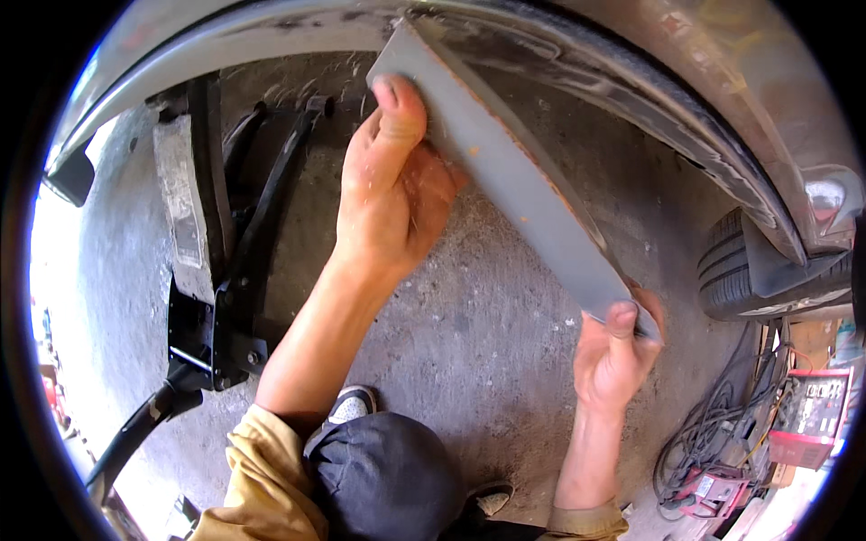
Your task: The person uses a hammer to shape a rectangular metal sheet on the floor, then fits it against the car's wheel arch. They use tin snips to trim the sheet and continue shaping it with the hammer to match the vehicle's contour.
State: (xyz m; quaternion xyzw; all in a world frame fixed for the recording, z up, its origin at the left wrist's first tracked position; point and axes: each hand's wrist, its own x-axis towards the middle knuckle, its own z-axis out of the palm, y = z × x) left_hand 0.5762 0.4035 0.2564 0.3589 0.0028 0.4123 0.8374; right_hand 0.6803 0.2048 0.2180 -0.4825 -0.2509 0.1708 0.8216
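Note:
A long grey strip of sheet metal (510, 171), folded along its length and rusty at one edge, slants from upper middle to lower right. My left hand (392, 176) grips it near the upper end, thumb on the flat grey face and fingers behind. My right hand (618, 356) is closed on the lower right end, its thumb pressing the face and the fingertips curled round the far side. The strip's upper corner reaches the bare, scuffed sill edge (577, 68) of a car body; whether they touch I cannot tell.
At left stands a black steel frame (194, 316) with long bars. A car wheel (726, 270) is at right, below the body panel. Tangled cables (699, 442), a red-and-white box (713, 491) and a larger red-framed box (812, 406) lie at lower right on the concrete floor (460, 316).

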